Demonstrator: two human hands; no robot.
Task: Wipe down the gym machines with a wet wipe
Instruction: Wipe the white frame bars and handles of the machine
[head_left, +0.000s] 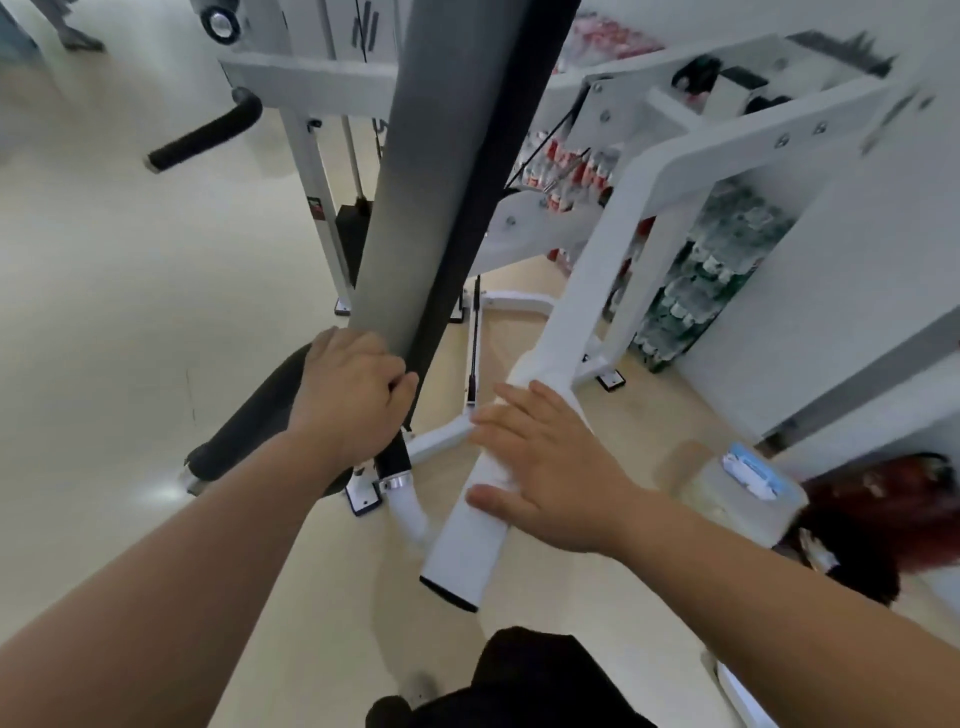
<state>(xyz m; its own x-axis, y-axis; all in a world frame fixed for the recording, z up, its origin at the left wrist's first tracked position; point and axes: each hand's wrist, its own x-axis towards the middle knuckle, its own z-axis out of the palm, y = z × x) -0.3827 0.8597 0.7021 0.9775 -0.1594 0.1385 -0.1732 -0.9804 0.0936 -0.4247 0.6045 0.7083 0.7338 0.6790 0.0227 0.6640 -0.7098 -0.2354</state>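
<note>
Two hands, one machine. Left hand (348, 395): fingers curled round the edge of the upright grey pad (415, 208). Right hand (550, 467): flat, fingers spread, pressing the wet wipe (491, 470) onto the white frame bar (462, 551). Wipes pack (748, 488): on the floor (130, 312) beside the frame, blue label too blurred to read.

The frame (618, 218) is painted white, and the upright pad (431, 156) is covered in grey and black. The floor (130, 286) is coloured cream.

Bare left forearm (197, 561), bare right forearm (769, 566), black legwear (524, 680), greyish shoe (420, 687)
</note>
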